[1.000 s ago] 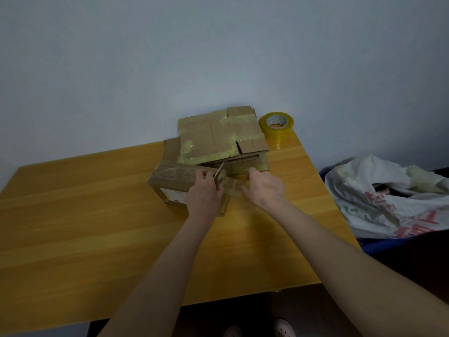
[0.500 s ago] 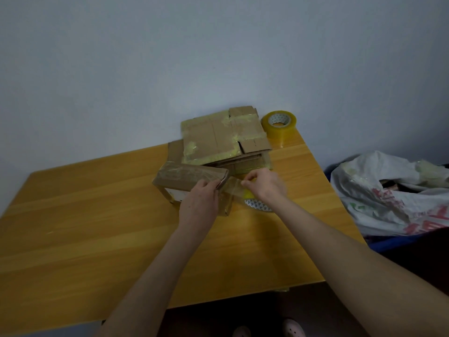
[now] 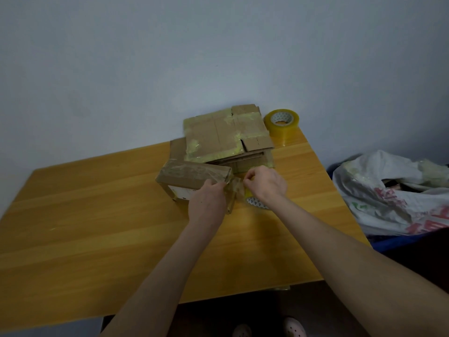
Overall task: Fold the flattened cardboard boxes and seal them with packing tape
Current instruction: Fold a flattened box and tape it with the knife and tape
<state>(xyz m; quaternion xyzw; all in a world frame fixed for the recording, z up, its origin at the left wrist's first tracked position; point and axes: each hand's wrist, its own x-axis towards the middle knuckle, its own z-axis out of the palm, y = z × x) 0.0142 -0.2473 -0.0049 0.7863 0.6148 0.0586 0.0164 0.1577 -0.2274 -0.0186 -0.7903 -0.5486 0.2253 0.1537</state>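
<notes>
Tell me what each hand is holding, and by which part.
Left hand grips the small box at its right end. Right hand pinches the clear tape strip just off that end, above the tape roll.

Forearms [image 3: 170,263] bare; left hand [image 3: 206,200], right hand [image 3: 267,183] bare; pale pink perforated clogs [image 3: 294,329] on feet.
</notes>
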